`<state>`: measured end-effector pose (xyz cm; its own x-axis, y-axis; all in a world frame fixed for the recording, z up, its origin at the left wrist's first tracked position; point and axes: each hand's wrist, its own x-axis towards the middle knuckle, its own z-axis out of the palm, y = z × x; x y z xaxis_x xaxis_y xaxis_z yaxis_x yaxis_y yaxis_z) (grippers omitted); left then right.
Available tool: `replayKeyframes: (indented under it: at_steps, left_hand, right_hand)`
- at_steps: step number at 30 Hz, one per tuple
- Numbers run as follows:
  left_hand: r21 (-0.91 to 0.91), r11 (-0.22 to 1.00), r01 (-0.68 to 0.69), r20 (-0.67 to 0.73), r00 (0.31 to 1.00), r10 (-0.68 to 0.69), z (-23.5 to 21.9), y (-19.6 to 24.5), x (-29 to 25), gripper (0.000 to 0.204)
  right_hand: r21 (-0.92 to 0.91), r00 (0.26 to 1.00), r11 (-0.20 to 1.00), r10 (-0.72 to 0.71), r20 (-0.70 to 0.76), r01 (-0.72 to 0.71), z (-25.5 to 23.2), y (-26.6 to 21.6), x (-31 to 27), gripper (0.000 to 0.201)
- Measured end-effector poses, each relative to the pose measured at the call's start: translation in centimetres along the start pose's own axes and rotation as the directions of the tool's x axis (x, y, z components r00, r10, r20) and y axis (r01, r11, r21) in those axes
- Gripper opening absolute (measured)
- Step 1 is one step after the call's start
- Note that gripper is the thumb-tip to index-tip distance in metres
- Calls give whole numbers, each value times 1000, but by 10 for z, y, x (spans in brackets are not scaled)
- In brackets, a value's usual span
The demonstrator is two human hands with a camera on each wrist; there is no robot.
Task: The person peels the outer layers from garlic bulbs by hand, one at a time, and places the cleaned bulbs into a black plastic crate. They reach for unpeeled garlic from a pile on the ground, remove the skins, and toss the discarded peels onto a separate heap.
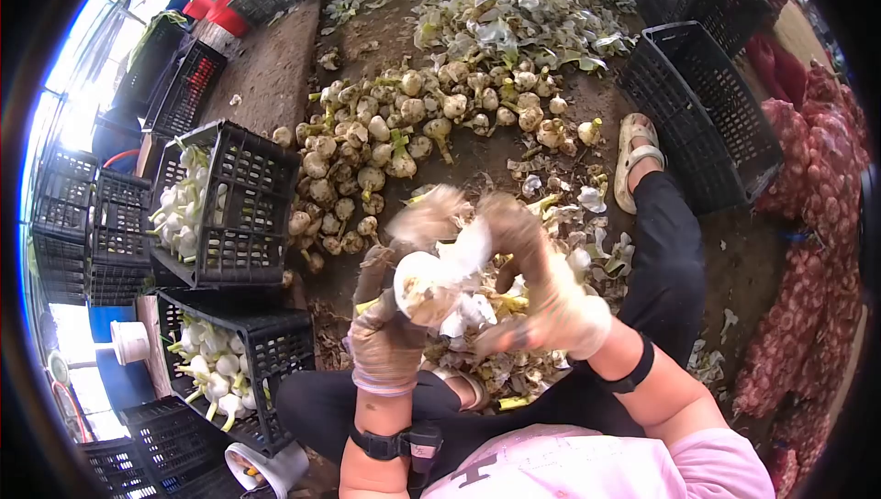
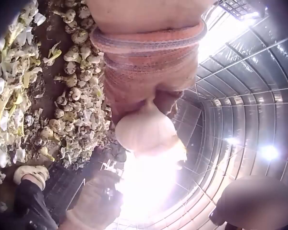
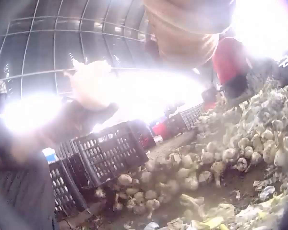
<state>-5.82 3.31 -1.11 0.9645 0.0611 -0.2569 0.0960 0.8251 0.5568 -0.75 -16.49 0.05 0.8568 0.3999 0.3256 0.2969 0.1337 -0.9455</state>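
A white garlic bulb [image 1: 420,288] is gripped in the gloved left hand [image 1: 385,338], its fingers curled round it. In the left wrist view the bulb [image 2: 145,128] looks smooth and white, held at its stem end by the left hand [image 2: 144,81]. The gloved right hand [image 1: 541,288], blurred, is just right of the bulb, with pale loose skin [image 1: 470,251] between the hands; whether its fingers pinch anything is unclear. In the right wrist view the bulb [image 3: 91,86] is washed out by glare, apart from the right hand [image 3: 187,33].
Unpeeled garlic bulbs [image 1: 367,132] lie on the soil ahead, with a heap of skins [image 1: 532,13] beyond. Crates of white garlic [image 1: 248,205] stand at left. One black crate [image 1: 697,114] stands at right beside red net sacks [image 1: 798,297]. Peelings [image 1: 596,251] lie near the legs.
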Motion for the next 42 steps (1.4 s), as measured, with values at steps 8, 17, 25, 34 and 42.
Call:
replayKeyframes:
  at_steps: [8,17,25,34,42]
  left_hand:
    - [52,996,76,148,985,-83,-12,-6,1,47]
    - [-29,998,-49,141,989,52,-4,0,-3,43]
    - [755,442,-484,324,862,391,4,-6,-16,29]
    - [721,509,-470,256,863,435,8,-4,-21,27]
    - [817,249,-520,433,838,331,11,-6,-23,25]
  right_hand:
    - [-100,961,991,-60,269,90,8,17,2,35]
    - [756,824,427,507,254,-495,17,10,-3,58]
    - [565,865,693,497,75,-447,18,13,-5,51]
    - [-73,882,884,467,65,-463,8,11,2,34]
    - [-575,921,815,274,276,-70,3,4,4,28]
